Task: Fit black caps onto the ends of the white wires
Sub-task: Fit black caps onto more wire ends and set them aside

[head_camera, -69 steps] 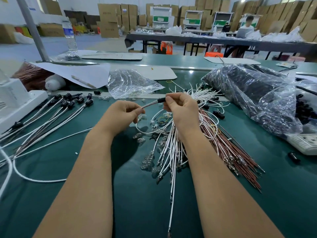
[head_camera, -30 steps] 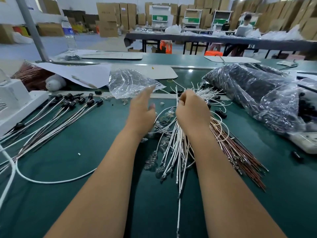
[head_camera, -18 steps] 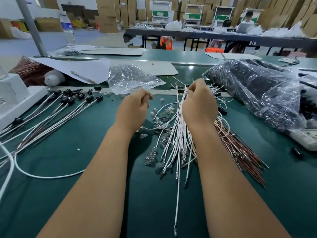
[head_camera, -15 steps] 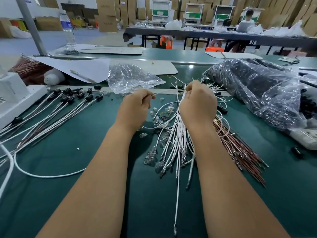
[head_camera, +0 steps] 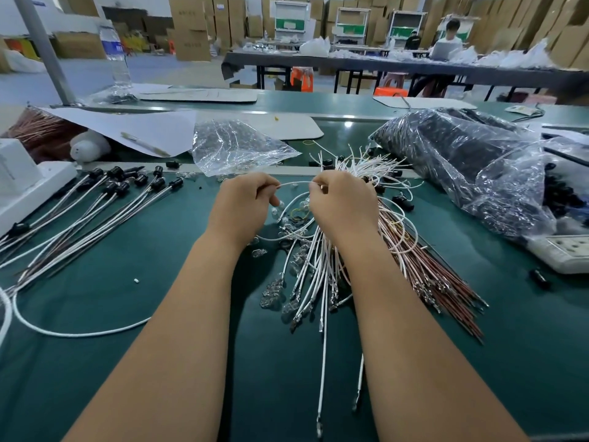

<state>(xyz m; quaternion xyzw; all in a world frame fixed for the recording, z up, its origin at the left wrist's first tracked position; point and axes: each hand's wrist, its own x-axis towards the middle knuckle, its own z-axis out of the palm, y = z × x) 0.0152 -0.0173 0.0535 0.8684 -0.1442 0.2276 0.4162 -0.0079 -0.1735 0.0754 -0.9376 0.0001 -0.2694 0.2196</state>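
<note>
Hands: two, both at frame centre over the green tabletop point(head_camera: 95, 362). Left hand point(head_camera: 242, 207) has its grip closed, fingers curled and pinching one end of a single white wire point(head_camera: 294, 184). Right hand point(head_camera: 342, 207) pinches the other end, fingers curled too. That wire arcs between the two grips, lifted off the pile. Loose white wires point(head_camera: 318, 269): one fanned bundle, too many to count, directly under and below the right hand. Red-brown wires point(head_camera: 439, 279): one bundle to its right. Capped wires point(head_camera: 105, 212): roughly ten black-capped ends at left of frame. Bags: one clear empty-looking bag point(head_camera: 236, 148) upper centre, one bag of black caps point(head_camera: 462, 161) upper right. No cap visible in either grip.
</note>
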